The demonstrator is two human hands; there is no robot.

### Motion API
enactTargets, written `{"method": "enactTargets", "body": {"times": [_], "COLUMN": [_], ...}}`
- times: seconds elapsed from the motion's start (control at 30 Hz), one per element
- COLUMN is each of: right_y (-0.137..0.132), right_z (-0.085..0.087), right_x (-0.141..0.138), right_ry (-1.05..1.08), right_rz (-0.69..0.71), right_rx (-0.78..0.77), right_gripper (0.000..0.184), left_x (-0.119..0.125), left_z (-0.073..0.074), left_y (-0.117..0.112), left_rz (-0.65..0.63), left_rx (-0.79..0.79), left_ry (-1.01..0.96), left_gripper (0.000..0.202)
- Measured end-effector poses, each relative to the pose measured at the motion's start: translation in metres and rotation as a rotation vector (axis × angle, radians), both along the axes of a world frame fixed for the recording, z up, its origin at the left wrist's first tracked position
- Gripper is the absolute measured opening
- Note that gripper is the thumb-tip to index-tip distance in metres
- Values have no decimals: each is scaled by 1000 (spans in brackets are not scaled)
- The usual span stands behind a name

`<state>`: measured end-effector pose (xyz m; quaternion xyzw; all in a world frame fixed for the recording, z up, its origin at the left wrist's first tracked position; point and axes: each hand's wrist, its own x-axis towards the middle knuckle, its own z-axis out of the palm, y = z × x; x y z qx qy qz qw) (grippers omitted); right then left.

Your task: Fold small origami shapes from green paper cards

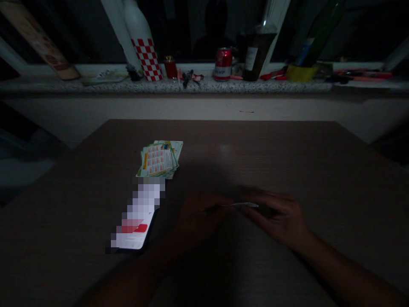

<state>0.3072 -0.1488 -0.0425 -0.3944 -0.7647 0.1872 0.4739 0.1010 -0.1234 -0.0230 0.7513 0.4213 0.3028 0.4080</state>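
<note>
Midway between a person's bare left hand [203,215] and bare right hand [283,213], a thin, pale, flat piece [245,205] shows nearly edge-on over a brown, wood-grained worktop [297,153]; the left grip, deep in shadow, pinches its left end at the fingertips; the right grip pinches the other end, the thumb on the near side and the fingers on the far side; its markings cannot be made out in the dim light.

Left of the grip and farther out lies a loose, fanned stack of green-and-white printed paper cards [156,162]; left of the left grip, just on the near side of the stack, rests a dark-edged, rectangular phone [136,226], its lit white screen showing a red patch and partly blurred into blocks.

Beyond the grip, well apart from both hands, runs a speckled grey stone windowsill [198,87]; almost straight ahead stands a red-and-silver metal can [223,64]; to its left are a small red jar [170,67] and a tall white bottle with red checks [145,51]; to its right, a dark glass bottle with a pale label [255,55] stands upright.
</note>
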Motion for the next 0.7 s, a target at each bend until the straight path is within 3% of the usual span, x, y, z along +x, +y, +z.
{"method": "enactTargets", "body": {"times": [0.17,0.43,0.7], "right_y": [-3,-3,-5], "right_z": [3,3,4], "right_x": [-2,-6,-7], "right_ry": [1,-82,-104], "right_rz": [25,53,60], "right_rx": [41,104,136], "right_gripper": [17,12,19], "left_x": [3,6,7], "left_z": [-2,-10,-9], "left_y": [-2,0,-1], "left_rz": [-29,-29,-1], "left_rx": [89,442,545], "left_ry": [14,-1,97], "left_gripper": [12,7,2]}}
